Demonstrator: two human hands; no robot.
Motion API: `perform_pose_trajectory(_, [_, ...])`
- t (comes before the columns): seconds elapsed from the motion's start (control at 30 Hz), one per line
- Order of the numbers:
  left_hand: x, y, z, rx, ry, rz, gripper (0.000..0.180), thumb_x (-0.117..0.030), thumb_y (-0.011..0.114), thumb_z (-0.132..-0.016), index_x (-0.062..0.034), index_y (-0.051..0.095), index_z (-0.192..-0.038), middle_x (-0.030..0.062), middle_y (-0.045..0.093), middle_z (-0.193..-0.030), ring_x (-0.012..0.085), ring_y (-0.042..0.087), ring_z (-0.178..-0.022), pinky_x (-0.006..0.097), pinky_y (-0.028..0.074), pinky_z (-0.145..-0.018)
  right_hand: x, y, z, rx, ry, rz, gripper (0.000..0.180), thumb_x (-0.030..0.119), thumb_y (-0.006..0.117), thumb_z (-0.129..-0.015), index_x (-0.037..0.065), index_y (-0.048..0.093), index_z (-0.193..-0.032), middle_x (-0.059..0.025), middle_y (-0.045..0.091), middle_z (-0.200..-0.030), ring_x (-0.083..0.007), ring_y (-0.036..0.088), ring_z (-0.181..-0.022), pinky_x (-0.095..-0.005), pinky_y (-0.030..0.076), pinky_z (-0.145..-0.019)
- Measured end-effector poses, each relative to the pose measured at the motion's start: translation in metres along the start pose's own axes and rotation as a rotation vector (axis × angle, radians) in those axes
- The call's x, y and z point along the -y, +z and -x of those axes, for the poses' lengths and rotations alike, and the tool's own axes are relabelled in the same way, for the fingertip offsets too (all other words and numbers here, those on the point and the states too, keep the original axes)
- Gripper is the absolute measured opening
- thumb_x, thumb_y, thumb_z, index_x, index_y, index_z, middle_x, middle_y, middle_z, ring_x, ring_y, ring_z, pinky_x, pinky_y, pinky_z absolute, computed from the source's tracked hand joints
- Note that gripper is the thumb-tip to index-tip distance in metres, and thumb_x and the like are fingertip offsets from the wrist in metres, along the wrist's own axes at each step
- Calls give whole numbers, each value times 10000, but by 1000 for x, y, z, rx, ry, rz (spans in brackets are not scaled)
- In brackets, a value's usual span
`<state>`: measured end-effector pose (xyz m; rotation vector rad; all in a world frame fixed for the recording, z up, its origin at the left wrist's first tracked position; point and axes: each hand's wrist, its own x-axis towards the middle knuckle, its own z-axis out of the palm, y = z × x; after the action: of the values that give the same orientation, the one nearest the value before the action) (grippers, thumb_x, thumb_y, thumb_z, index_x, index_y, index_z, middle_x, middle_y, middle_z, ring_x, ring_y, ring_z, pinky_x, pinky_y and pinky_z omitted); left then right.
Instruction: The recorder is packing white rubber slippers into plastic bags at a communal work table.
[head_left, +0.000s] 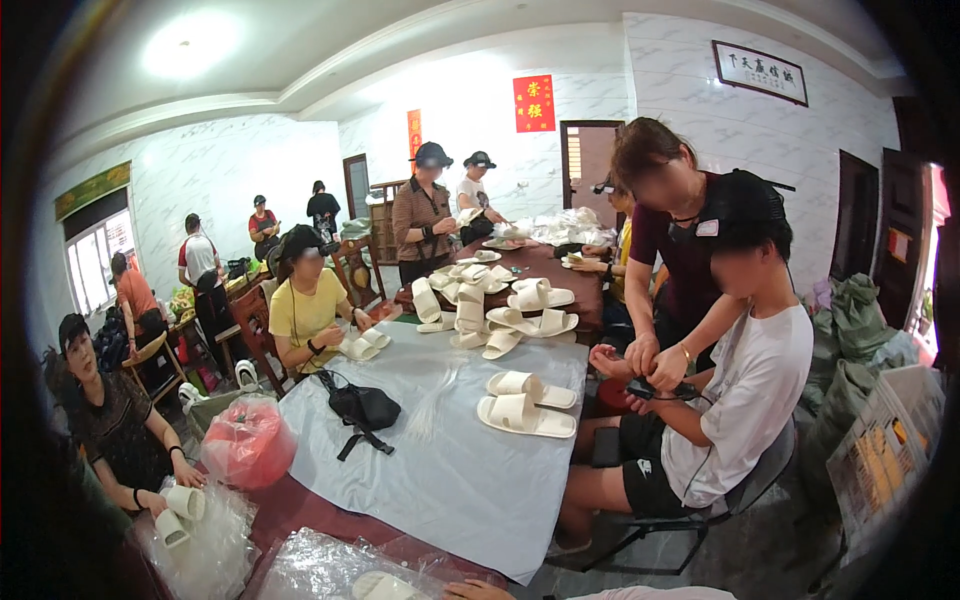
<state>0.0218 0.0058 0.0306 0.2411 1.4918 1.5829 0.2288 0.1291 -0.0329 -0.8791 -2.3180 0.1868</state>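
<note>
At the lower edge only the top of a hand (476,590) shows, reaching in from the right; it looks like my right hand, though the cut-off view leaves this unsure. Its fingers are mostly hidden. Close to it, a cream slipper (388,586) lies among clear plastic bags (325,565). My left hand is out of view. Farther up the table, a pair of cream slippers (527,416) rests on the pale sheet (450,490). Left of them lies a black strap bag (362,408). A heap of cream slippers (485,305) stands beyond.
At the left, a seated person (115,410) handles slippers over plastic; a red bundle (248,440) in clear film sits beside. Someone in yellow (305,305) holds slippers. On the right, a standing person (690,220) works at the wrist of a seated person (755,390). A white crate (885,465) stands far right.
</note>
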Motion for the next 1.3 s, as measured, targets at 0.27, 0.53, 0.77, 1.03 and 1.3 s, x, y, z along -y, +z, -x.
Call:
perform_pose_trajectory(0.27, [165,-120,-124,32,1185,-1318,492,-184,652,-754,21,552,-1190,323,414,-1261,454,357,-1207,492,318,-1001,1,4,3,-42,21,8,322,170,580,-810,1,596,-1084,-183,543,-1208,-366,488,-1144,-525,400,-931])
perform_pose_trajectory(0.53, [65,-54,-48,-38,631,-844,569,-258,672,-776,-13,507,-1262,266,352,-1354,427,334,-1240,485,281,-1036,10,-6,-5,3,52,-31,375,204,571,-827,16,574,-1152,-184,540,-1217,-345,487,-1155,-514,373,-966])
perform_pose_trajectory(0.77, [109,-97,-86,40,1017,-1361,601,-301,670,-805,-28,465,-1299,224,323,-1387,402,320,-1258,493,235,-1066,8,-3,-4,-12,54,-13,400,215,553,-840,16,547,-1188,-158,528,-1237,-329,476,-1175,-496,365,-979])
perform_pose_trajectory(1.03, [94,-62,-69,81,702,-501,426,-248,604,-770,48,576,-1077,296,475,-1190,479,397,-1156,555,315,-994,5,0,-1,-19,60,12,412,229,539,-843,27,533,-1201,-155,537,-1209,-308,478,-1178,-478,354,-992])
perform_pose_trajectory(1.3, [99,-66,-70,6,709,-528,401,-303,639,-739,6,609,-992,229,556,-1041,480,457,-1058,573,368,-929,8,-6,-3,10,37,31,392,222,528,-852,27,535,-1193,-149,529,-1208,-310,464,-1181,-469,357,-986])
